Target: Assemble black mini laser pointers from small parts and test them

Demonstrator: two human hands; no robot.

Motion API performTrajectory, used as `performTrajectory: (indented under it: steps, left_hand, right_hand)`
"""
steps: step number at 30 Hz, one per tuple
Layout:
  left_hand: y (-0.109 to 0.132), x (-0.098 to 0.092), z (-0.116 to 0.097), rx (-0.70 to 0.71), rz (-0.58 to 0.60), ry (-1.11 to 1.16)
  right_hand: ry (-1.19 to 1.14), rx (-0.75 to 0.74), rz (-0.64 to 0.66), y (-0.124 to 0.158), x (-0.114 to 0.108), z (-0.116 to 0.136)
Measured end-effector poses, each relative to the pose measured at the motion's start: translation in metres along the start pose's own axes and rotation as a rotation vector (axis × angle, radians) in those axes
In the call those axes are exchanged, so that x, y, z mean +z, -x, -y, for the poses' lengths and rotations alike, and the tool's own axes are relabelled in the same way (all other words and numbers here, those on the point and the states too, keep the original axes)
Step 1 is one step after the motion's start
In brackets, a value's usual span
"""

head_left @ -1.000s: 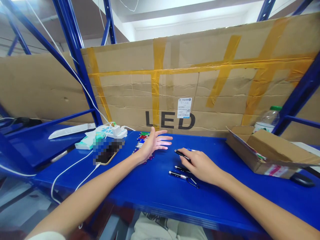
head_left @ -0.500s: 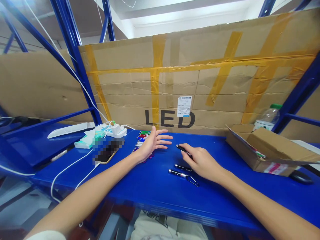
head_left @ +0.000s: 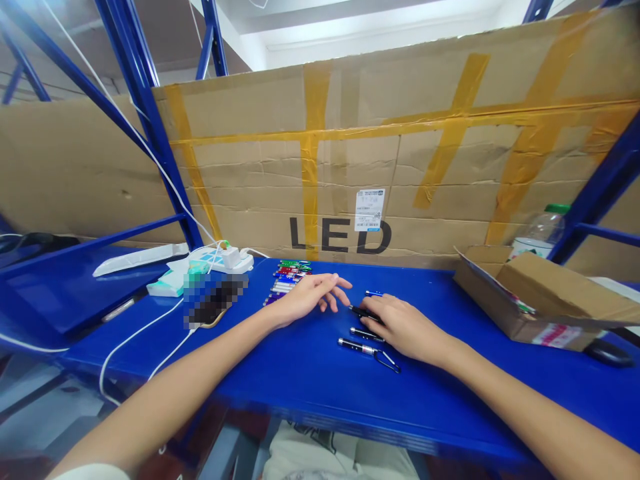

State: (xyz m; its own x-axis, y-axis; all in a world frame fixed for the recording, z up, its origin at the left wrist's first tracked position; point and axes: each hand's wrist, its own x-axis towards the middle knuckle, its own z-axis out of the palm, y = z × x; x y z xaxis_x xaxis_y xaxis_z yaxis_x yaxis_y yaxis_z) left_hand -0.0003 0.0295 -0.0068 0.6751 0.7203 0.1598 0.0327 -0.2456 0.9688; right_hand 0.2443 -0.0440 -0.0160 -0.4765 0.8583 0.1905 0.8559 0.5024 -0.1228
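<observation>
My right hand (head_left: pixel 400 323) is palm down over the blue shelf top, its fingers closed on a slim black penlight (head_left: pixel 364 313). A blue-ended penlight (head_left: pixel 373 293) shows just beyond its knuckles. Nearer to me lie two more black penlights: one (head_left: pixel 367 335) partly covered by the fingers, the other (head_left: pixel 356 346) with a carabiner clip at its right end. My left hand (head_left: pixel 313 295) hovers to the left, fingers apart and bent, holding nothing. Behind it lies a row of green, red, blue, silver and purple penlights (head_left: pixel 286 280), partly hidden by the hand.
On the right stands an open cardboard box (head_left: pixel 520 320), with a green-capped bottle (head_left: pixel 543 233) behind it. A phone (head_left: pixel 217 303), a power strip (head_left: pixel 233 261) and white cables lie on the left. A large taped carton (head_left: pixel 260 180) closes off the back.
My left hand has turned and dropped slightly, its fingers curling down. My right hand has lowered with the black penlight, and the blue-ended penlight now shows behind it.
</observation>
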Motion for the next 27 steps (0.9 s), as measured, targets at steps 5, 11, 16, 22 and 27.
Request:
performTrajectory:
  steps: [5,11,16,22,27]
  left_hand:
    - [0.001,0.0,-0.001,0.031,0.02,-0.075]
    - [0.001,0.001,0.002,0.076,0.014,-0.17]
    - [-0.003,-0.004,0.005,0.1,-0.133,-0.161]
    - [-0.004,-0.008,0.005,0.118,-0.179,-0.216]
    - [0.005,0.004,0.005,0.113,0.007,-0.447]
  right_hand:
    - [0.009,-0.045,-0.004,-0.001,0.0,-0.004]
    - [-0.16,0.021,0.041,0.0,-0.01,0.006]
    - [-0.283,-0.009,0.167,0.005,-0.021,0.016]
    - [-0.317,-0.035,0.255,0.01,-0.026,0.016]
    - [-0.315,-0.02,0.174,0.006,-0.02,0.012]
